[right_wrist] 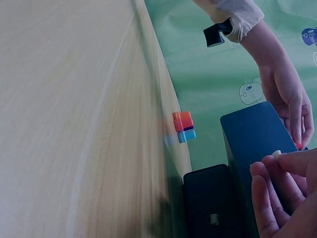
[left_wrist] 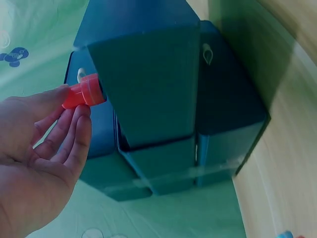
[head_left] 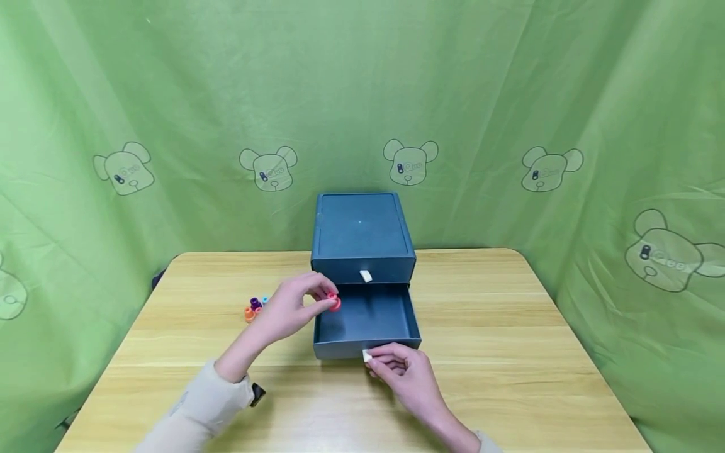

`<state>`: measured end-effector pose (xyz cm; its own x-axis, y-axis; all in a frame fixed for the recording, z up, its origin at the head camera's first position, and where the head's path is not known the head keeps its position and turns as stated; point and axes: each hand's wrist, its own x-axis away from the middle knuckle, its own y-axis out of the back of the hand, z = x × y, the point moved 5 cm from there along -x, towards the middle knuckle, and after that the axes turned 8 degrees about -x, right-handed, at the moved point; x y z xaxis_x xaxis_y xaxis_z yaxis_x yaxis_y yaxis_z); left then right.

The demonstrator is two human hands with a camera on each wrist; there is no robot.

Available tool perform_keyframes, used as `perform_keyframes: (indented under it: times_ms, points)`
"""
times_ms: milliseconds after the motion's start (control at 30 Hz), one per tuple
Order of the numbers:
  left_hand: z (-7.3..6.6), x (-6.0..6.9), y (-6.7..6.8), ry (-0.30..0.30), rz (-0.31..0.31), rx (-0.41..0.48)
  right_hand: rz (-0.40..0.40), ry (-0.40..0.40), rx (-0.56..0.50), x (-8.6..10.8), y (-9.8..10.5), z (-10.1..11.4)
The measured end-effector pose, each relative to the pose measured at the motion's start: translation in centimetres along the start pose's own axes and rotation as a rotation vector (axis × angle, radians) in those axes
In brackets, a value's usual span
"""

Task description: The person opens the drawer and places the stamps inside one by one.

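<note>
My left hand (head_left: 293,308) pinches a small red stepped, round peg-like piece (head_left: 334,303) between thumb and fingertips, over the left side of a pulled-out drawer (head_left: 340,350). In the left wrist view the red piece (left_wrist: 84,91) overlaps the drawer's edge; touching or apart, I cannot tell. My right hand (head_left: 408,371) pinches the white pull tab (head_left: 367,355) on that drawer's front. The drawer belongs to a dark blue drawer cabinet (head_left: 362,223). Its top drawer is closed, and a lower closed drawer (right_wrist: 213,198) shows in the right wrist view.
Several small coloured pieces stand left of the cabinet, among them an orange piece (head_left: 249,314), a purple piece (head_left: 255,303) and a light blue piece (head_left: 265,301). The wooden table (head_left: 487,352) ends at a green curtain (head_left: 351,94) behind the cabinet.
</note>
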<state>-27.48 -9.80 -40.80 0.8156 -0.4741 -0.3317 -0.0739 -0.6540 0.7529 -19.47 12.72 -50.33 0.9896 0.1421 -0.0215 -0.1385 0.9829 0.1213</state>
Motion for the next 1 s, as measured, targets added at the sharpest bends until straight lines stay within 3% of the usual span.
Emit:
perform_keyframes:
  times_ms: [400,1000]
  points:
    - [-1.6,-1.8,-2.6,-0.052,0.067,0.023,0.017,-0.020,0.007,0.1,0.1,0.0]
    - [-3.2,-4.0,-5.4,-0.109,0.163,0.007,0.032,-0.029,0.010,-0.1,0.2,-0.1]
